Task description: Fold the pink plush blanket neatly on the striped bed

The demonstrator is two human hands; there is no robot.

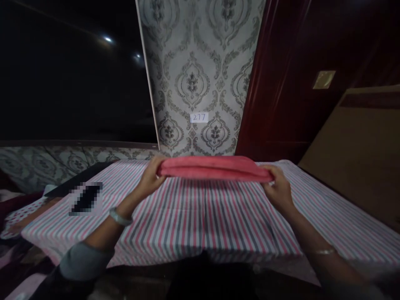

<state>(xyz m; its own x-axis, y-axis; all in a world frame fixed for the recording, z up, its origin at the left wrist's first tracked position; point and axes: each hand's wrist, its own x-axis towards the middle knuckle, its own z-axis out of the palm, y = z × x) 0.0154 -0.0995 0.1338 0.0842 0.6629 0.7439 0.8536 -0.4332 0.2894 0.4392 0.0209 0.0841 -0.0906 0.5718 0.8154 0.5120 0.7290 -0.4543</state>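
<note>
A folded red cloth point(212, 167) is held up level between my two hands, over the far part of a table. My left hand point(152, 177) grips its left end, with the thumb below and the fingers behind. The right end is pinched in my right hand point(278, 187). The cloth shows thick, rounded layers along the edge that faces me; its exact kind I cannot tell. Under it lies a tablecloth point(187, 227) with pink, grey and white stripes.
A blurred-out dark patch point(86, 199) lies on the table's left side. A large black screen point(71, 75) stands at the back left. Patterned wallpaper point(192, 83) bears a paper label point(199, 117) reading 277. At right are a dark red door point(281, 62) and a brown cardboard box point(359, 154).
</note>
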